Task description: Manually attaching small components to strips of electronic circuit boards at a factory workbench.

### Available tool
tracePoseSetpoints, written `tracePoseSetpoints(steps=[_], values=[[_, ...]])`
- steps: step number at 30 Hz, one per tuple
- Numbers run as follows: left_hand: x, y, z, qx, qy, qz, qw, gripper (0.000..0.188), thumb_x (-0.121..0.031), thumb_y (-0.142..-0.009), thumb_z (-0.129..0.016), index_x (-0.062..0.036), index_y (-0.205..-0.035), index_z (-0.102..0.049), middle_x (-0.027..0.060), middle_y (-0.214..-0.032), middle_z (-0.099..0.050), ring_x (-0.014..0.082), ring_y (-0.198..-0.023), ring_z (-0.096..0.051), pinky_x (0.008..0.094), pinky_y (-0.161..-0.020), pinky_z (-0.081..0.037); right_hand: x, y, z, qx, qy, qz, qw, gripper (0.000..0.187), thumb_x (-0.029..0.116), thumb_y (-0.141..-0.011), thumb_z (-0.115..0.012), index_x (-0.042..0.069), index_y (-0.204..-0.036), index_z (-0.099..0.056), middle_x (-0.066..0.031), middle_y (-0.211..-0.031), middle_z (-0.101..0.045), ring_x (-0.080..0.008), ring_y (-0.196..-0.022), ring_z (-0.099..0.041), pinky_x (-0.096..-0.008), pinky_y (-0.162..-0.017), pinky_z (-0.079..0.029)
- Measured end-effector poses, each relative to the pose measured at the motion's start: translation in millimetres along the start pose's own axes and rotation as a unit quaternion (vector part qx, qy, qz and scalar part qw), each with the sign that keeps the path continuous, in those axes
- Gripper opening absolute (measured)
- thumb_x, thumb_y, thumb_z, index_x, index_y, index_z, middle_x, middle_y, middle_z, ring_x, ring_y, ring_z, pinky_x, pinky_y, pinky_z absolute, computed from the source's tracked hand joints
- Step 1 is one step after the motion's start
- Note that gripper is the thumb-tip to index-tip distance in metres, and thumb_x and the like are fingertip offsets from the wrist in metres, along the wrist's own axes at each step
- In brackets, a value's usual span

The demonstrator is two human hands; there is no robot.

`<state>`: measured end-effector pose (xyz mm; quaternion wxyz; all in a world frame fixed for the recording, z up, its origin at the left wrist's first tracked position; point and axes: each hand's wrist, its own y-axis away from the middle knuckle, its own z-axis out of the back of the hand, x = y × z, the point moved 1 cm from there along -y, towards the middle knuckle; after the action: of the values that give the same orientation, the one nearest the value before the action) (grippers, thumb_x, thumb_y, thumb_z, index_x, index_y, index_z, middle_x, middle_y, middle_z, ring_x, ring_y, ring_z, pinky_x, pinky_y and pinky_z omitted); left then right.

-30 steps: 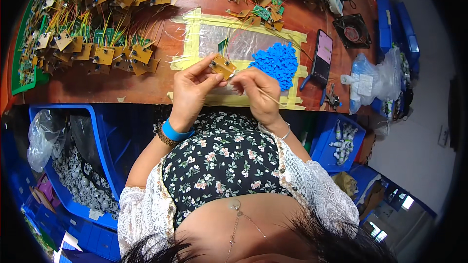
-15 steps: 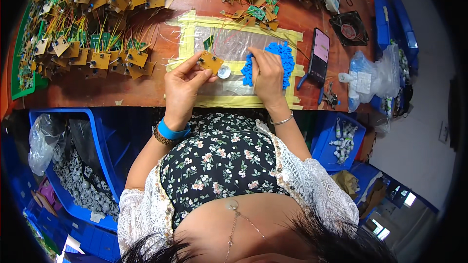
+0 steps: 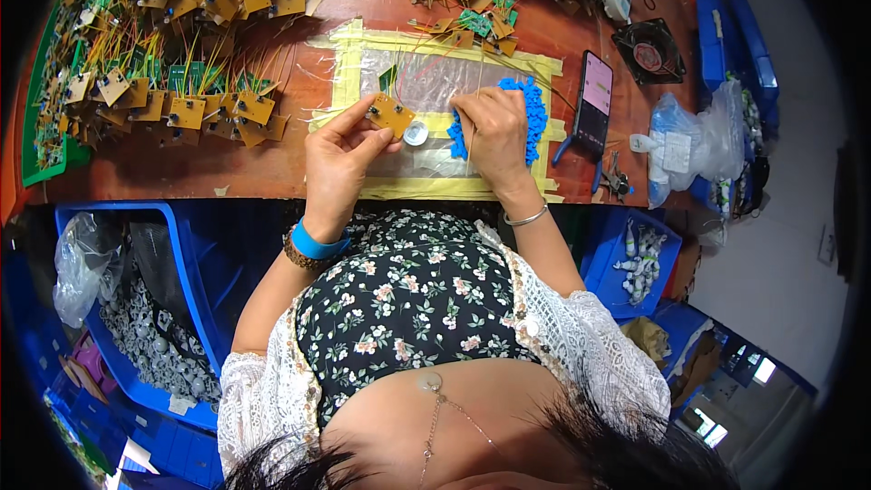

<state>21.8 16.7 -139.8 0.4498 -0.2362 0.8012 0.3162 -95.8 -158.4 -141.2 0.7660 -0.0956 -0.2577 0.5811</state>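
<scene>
Between the thumb and fingers of my left hand [image 3: 340, 159] is a small square brown circuit board [image 3: 393, 116], with dark parts near its corners. A green board [image 3: 388, 80] stands just beyond it, with thin wires around. Beside the brown board sits a small round whitish dish [image 3: 415, 133]. My right hand [image 3: 494, 132] is closed, fingertips pinched, around a thin light stick [image 3: 468, 152] whose end shows below the hand. That hand is over the left part of a pile of small blue pieces [image 3: 535, 127], hiding some of them.
A clear sheet edged with yellow tape [image 3: 435, 189] covers the work spot. Wired boards [image 3: 186, 113] crowd the left and far table. To the right lie a phone [image 3: 594, 104], blue-handled pliers [image 3: 562, 152], a black fan [image 3: 649, 53] and a plastic bag [image 3: 694, 150]. Blue bins [image 3: 195, 263] stand below.
My right hand has shifted slightly left from the blue pieces toward the brown board, its fingers curling in more. My left hand and the board have barely moved.
</scene>
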Motion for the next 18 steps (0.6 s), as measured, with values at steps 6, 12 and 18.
tracePoseSetpoints(steps=[6, 12, 18], values=[[0, 0, 1, 0.011, -0.047, -0.021, 0.999, 0.042, 0.005, -0.088, -0.061, 0.0048, -0.130, -0.054, 0.0094, -0.095, -0.066, 0.0144, -0.082, -0.066, 0.0271, -0.078, -0.057, 5, -1, 3, -0.016, -0.033, -0.044, 0.998, 0.016, 0.002, -0.070, -0.074, 0.007, -0.083, -0.067, -0.0062, -0.081, -0.066, -0.0229, -0.077, -0.060, -0.0345, -0.074, -0.040], [4, -1, -4, 0.043, -0.038, -0.007, 0.998, 0.040, 0.003, -0.089, -0.061, 0.0026, -0.129, -0.055, 0.0077, -0.095, -0.067, 0.0121, -0.082, -0.065, 0.0267, -0.078, -0.057, 43, -18, 20, -0.037, -0.235, -0.075, 0.968, 0.023, -0.001, -0.067, -0.076, 0.008, -0.087, -0.067, -0.0048, -0.082, -0.066, -0.0231, -0.083, -0.061, -0.0330, -0.076, -0.042], [6, 1, -3, 0.063, -0.046, -0.001, 0.997, 0.039, 0.003, -0.090, -0.061, 0.0017, -0.128, -0.056, 0.0060, -0.093, -0.066, 0.0115, -0.081, -0.064, 0.0265, -0.078, -0.057, 57, -27, 9, -0.049, -0.137, 0.032, 0.989, 0.022, 0.000, -0.070, -0.073, 0.007, -0.090, -0.067, -0.0067, -0.080, -0.065, -0.0237, -0.079, -0.060, -0.0357, -0.073, -0.041]])
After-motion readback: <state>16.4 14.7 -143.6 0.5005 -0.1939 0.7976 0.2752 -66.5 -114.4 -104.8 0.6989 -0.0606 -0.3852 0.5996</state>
